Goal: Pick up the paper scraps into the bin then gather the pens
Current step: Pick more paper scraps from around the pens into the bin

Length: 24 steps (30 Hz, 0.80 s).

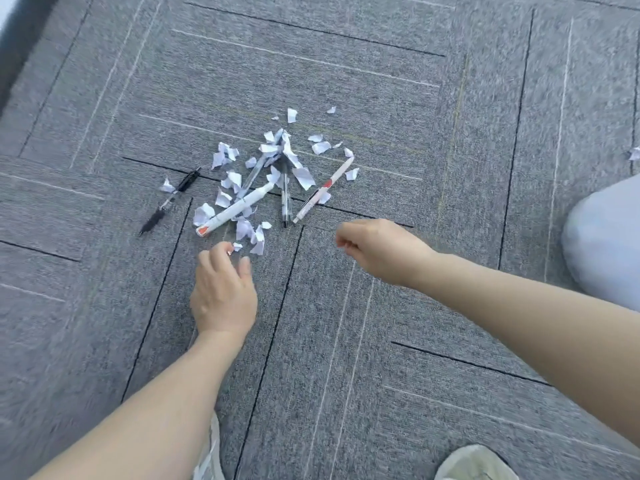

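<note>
Left hand (223, 292) grip spread above nearest paper scraps (249, 233); right hand (377, 249) curled shut, contents unclear. Scraps, pens (232, 211) all on carpet (346, 341) (bin unseen); cleanup barely begun.

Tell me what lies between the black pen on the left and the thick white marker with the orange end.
Head view: mostly bare grey carpet between black pen and white marker, with one white paper scrap against the marker.

Floor (346, 306): grey carpet tile, matt, coarse woven nap. Paper scraps (304, 176) white, matt, crumpled (torn edges). Pens (239, 206) smooth plastic, slightly glossy; one clear-barrelled.
</note>
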Each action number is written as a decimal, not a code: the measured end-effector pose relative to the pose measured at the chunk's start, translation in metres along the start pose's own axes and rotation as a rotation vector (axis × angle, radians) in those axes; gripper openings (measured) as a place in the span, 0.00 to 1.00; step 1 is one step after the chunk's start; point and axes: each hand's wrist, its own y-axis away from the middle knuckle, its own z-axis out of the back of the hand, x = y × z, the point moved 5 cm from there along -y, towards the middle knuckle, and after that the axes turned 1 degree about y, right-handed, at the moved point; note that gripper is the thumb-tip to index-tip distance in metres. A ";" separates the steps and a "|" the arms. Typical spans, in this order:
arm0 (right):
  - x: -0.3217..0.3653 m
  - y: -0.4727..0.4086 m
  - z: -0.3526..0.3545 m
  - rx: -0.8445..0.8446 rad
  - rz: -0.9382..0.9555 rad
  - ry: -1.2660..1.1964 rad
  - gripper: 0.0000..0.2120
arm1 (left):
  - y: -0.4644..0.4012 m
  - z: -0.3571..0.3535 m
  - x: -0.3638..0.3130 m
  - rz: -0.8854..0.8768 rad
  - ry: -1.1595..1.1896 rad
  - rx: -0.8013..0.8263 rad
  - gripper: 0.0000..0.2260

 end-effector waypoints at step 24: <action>-0.001 -0.133 0.022 -0.084 -0.003 0.640 0.12 | -0.081 -0.015 -0.025 -0.460 -0.243 -0.058 0.12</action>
